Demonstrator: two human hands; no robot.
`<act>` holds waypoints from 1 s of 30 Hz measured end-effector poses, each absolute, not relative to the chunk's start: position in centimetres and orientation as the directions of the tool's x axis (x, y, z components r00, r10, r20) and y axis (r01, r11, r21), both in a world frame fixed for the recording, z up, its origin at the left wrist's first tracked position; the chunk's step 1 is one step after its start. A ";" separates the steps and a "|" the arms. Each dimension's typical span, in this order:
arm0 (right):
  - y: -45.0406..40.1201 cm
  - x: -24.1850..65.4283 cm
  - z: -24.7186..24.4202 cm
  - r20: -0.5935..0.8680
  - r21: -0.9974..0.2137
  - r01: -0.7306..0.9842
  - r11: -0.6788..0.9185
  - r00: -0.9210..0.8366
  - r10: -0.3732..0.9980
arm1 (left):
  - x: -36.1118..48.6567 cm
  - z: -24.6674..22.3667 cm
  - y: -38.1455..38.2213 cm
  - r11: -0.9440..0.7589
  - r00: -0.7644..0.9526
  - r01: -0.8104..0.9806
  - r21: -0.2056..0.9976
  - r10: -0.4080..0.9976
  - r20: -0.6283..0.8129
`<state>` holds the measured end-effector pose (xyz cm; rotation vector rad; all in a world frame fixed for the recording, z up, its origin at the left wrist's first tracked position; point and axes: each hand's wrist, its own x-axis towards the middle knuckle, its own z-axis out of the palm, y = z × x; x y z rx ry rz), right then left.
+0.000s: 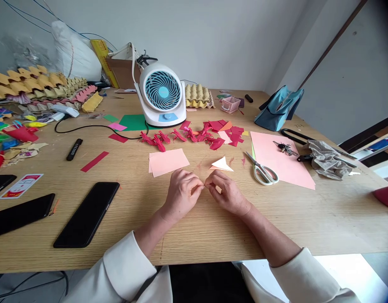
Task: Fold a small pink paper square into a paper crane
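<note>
My left hand (184,191) and my right hand (226,192) meet fingertip to fingertip above the wooden table. Both are closed in a pinch; a tiny bit of something shows between the tips, too small to name. Just beyond my left hand lie pink paper rectangles (168,162), one overlapping another. A folded pale pink paper piece (222,164) rests past my right hand. Farther back, several folded red paper shapes (190,134) form a row, with loose red paper pieces (235,135) at their right end. White-handled scissors (264,172) lie right of my right hand, blades partly open.
A white fan (162,94) stands at the back. Black phones (87,213) and a marker (74,150) lie left. On the right are a large pink sheet (295,168), keys (286,148), a crumpled grey cloth (328,160) and a blue bag (277,110). Egg trays (198,96) sit behind.
</note>
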<state>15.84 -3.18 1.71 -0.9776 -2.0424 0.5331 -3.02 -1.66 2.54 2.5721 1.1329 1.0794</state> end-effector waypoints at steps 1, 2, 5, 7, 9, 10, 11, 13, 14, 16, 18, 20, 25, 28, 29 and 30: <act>-3.2 15.9 1.7 0.487 -0.659 0.445 0.606 -0.362 0.795 | -3.1 2.5 -1.5 -0.692 0.439 0.582 0.426 0.709 0.552; -3.2 15.9 1.7 0.499 -0.673 0.439 0.595 -0.325 0.803 | -3.1 2.4 -1.4 -0.672 0.414 0.562 0.482 0.733 0.540; -3.1 15.9 1.7 0.509 -0.712 0.441 0.546 -0.212 0.834 | -3.2 2.3 -1.1 -0.579 0.352 0.424 0.696 0.814 0.462; -3.0 15.8 1.7 0.468 -0.749 0.423 0.510 -0.206 0.859 | -3.2 2.2 -1.0 -0.469 0.342 0.289 0.835 0.865 0.367; -3.0 15.6 1.6 0.395 -0.795 0.387 0.467 -0.254 0.883 | -3.0 2.1 -1.0 -0.330 0.333 0.165 0.930 0.906 0.262; -3.0 15.4 1.6 0.352 -0.817 0.374 0.439 -0.280 0.893 | -2.9 1.9 -1.0 -0.258 0.322 0.110 0.960 0.923 0.211; -3.0 15.3 1.6 0.310 -0.834 0.369 0.410 -0.300 0.902 | -2.8 1.8 -1.1 -0.192 0.304 0.063 0.979 0.938 0.165; -3.0 15.0 1.5 0.241 -0.857 0.377 0.352 -0.311 0.919 | -2.6 1.6 -1.1 -0.094 0.274 0.001 0.996 0.958 0.090; -3.0 14.8 1.5 0.217 -0.863 0.384 0.328 -0.305 0.927 | -2.6 1.6 -1.1 -0.061 0.270 -0.015 0.998 0.961 0.063; -3.0 14.6 1.4 0.182 -0.877 0.387 0.284 -0.281 0.943 | -2.6 1.6 -1.0 -0.020 0.280 -0.027 0.999 0.960 0.027; -3.0 14.5 1.3 0.148 -0.895 0.374 0.244 -0.266 0.953 | -2.7 1.6 -0.8 -0.010 0.291 -0.026 1.000 0.956 0.018; -3.0 14.5 1.2 0.115 -0.909 0.358 0.211 -0.273 0.955 | -3.0 1.6 -0.5 -0.034 0.307 -0.003 0.999 0.951 0.034; -3.1 14.6 1.1 0.051 -0.923 0.348 0.166 -0.317 0.947 | -3.4 1.4 0.0 -0.142 0.365 0.108 0.984 0.926 0.094; -3.1 14.5 0.9 0.071 -0.921 0.338 0.195 -0.348 0.935 | -3.4 1.5 -0.2 -0.197 0.344 0.177 0.964 0.930 0.127; -3.1 14.5 0.8 0.079 -0.919 0.336 0.205 -0.353 0.932 | -3.3 1.6 -0.3 -0.210 0.342 0.192 0.959 0.930 0.135; -3.1 14.5 0.8 0.085 -0.918 0.335 0.212 -0.355 0.931 | -3.3 1.6 -0.4 -0.220 0.344 0.202 0.954 0.928 0.141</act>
